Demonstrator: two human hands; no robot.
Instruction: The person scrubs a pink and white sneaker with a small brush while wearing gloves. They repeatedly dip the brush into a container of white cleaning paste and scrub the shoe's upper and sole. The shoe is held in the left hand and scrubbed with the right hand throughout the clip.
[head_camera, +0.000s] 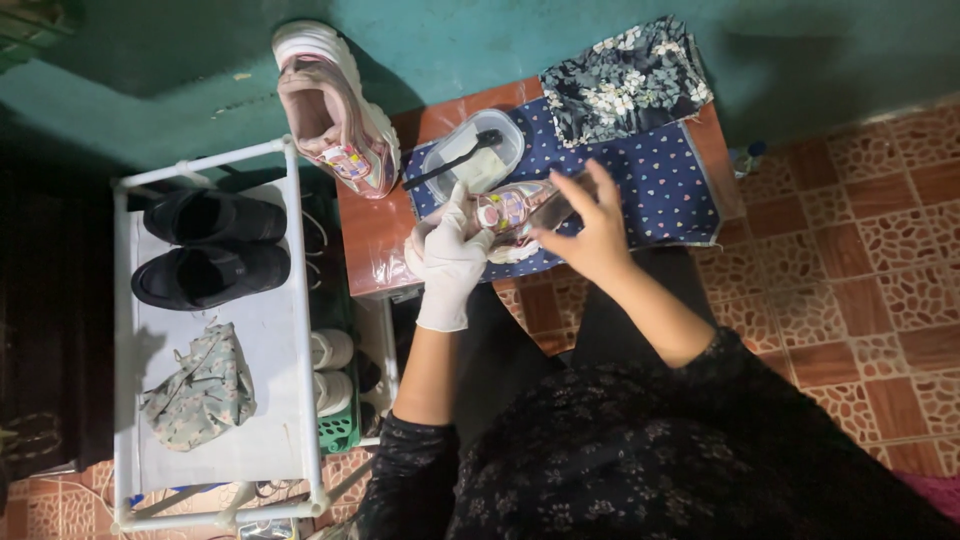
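Observation:
My left hand (447, 262) wears a white glove and grips a pink and white sneaker (512, 212) by its heel, over a small brown table (370, 235). My bare right hand (592, 228) holds the same sneaker from the other side, fingers spread over its toe end. The shoe lies on its side above a blue dotted cloth (665, 190). Just behind it stands a clear plastic tub (478, 150) with a black-handled brush (452, 162) resting in it. The matching sneaker (335, 115) stands on the table's far left corner.
A dark floral cloth (628, 82) lies at the table's far edge against the green wall. To the left, a white shoe rack (290, 330) carries a pair of black shoes (210, 248) and a crumpled patterned cloth (200, 390). White shoes (332, 372) sit lower down. Patterned floor tiles lie to the right.

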